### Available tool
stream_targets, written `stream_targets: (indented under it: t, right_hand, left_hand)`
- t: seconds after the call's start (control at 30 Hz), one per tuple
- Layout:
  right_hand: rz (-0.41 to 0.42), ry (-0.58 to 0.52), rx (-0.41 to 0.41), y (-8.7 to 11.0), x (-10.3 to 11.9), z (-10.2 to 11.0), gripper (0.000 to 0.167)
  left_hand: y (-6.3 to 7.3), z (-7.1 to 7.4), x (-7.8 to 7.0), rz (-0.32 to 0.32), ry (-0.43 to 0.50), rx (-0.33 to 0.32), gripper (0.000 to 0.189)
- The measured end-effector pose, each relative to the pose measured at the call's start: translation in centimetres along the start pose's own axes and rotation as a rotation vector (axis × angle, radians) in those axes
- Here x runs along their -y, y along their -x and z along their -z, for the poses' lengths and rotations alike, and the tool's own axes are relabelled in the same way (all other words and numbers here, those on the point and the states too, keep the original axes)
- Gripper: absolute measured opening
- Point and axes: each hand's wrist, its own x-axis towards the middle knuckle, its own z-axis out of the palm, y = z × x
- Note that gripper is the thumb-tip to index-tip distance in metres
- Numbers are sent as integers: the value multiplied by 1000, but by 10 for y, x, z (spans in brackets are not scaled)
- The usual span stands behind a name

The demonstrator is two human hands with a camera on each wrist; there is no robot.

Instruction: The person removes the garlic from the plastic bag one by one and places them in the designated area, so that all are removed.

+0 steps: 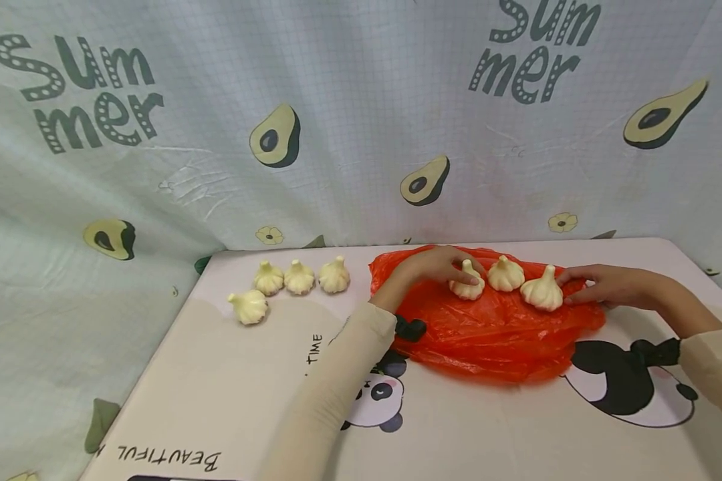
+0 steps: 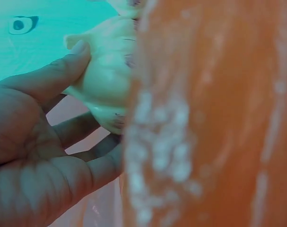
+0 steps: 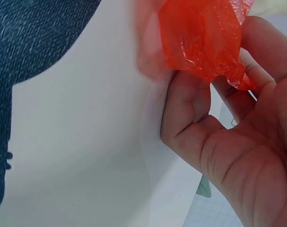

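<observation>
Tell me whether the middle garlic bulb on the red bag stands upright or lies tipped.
Upright. In the head view, the middle garlic bulb has its stem pointing up, rounded body below.

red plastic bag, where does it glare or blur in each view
Head view: the red plastic bag has glints on its creases; left wrist: a blurred orange mass with whitish highlights, and the avocado-print cloth looks teal; right wrist: creases look sharper with glints, blurring at the left edge.

Blurred red bag (image 2: 210,113) partly hides the left wrist view's garlic bulb (image 2: 105,71)
</observation>
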Motion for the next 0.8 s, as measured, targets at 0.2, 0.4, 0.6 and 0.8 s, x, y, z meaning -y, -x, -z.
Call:
stream_targets:
  t: [0.2, 0.4, 0.6, 0.8]
  right_hand:
    - [1, 10, -8, 0, 0, 1, 47]
    - [-9, 16, -12, 1, 0, 0, 49]
    - [-12, 12, -17, 1, -1, -2, 48]
    - [-6, 5, -12, 1, -1, -1, 49]
  left_hand:
    - [11, 2, -1, -53, 97, -8, 23]
    - [24, 5, -12, -106, 85, -27, 31]
    - [35, 7, -18, -192, 113, -14, 35]
    - [51, 9, -21, -229, 135, -16, 32]
